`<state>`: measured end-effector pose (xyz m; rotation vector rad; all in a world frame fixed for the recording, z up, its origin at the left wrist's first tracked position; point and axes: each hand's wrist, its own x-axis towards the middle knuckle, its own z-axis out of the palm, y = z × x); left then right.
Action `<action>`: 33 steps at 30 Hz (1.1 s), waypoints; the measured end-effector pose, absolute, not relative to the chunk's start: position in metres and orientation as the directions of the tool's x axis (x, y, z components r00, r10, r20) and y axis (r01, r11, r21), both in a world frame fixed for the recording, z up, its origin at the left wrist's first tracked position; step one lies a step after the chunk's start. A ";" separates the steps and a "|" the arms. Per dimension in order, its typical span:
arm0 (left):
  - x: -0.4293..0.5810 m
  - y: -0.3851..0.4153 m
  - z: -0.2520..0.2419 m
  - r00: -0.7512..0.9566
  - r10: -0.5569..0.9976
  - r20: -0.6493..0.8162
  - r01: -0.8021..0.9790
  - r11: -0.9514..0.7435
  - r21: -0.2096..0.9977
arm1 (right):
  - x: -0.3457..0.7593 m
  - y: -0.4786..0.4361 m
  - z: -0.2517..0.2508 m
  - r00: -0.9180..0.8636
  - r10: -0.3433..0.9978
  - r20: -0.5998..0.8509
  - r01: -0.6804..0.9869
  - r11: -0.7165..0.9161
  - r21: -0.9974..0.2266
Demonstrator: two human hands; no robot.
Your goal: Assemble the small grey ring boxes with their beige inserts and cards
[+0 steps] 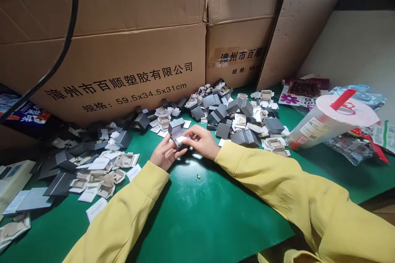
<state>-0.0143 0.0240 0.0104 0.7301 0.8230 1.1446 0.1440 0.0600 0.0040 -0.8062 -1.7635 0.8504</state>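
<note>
A small dark jewellery box point(176, 127) stands with its lid up, showing a pale lining. My left hand point(163, 155) is closed around its lower left side, the fingers curled beneath it. From the right, my right hand point(202, 141) reaches into the box, with thumb and fingertips pinched at the white insert point(182, 140). Part of the insert is hidden by those fingers. On the green table point(210, 222) below my hands lies a tiny gold-coloured piece point(198, 176), too small to name.
Loose dark boxes point(243, 137) and folded white card inserts point(98, 176) lie heaped behind and left of my hands. Large cardboard cartons point(138, 70) wall the back. At right stands a tilted plastic cup point(317, 123) with a red straw, beside snack packets point(304, 90). A black cable point(69, 28) hangs upper left.
</note>
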 end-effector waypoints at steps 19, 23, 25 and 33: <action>-0.009 0.028 -0.003 -0.103 0.994 -0.017 -0.239 -0.008 0.971 | 0.143 0.064 -0.004 -0.367 0.867 0.337 0.164 0.417 -0.894; -0.008 0.029 -0.006 -0.133 0.991 0.033 -0.180 -0.057 0.982 | 0.144 0.066 -0.003 -0.392 0.833 0.390 0.194 0.489 -0.850; -0.007 0.028 -0.005 -0.137 0.989 0.053 -0.164 -0.075 0.984 | 0.144 0.066 0.000 -0.391 0.821 0.417 0.217 0.522 -0.825; -0.010 0.030 -0.008 -0.135 0.989 0.052 -0.168 -0.075 0.983 | 0.146 0.068 -0.003 -0.407 0.841 0.357 0.196 0.462 -0.865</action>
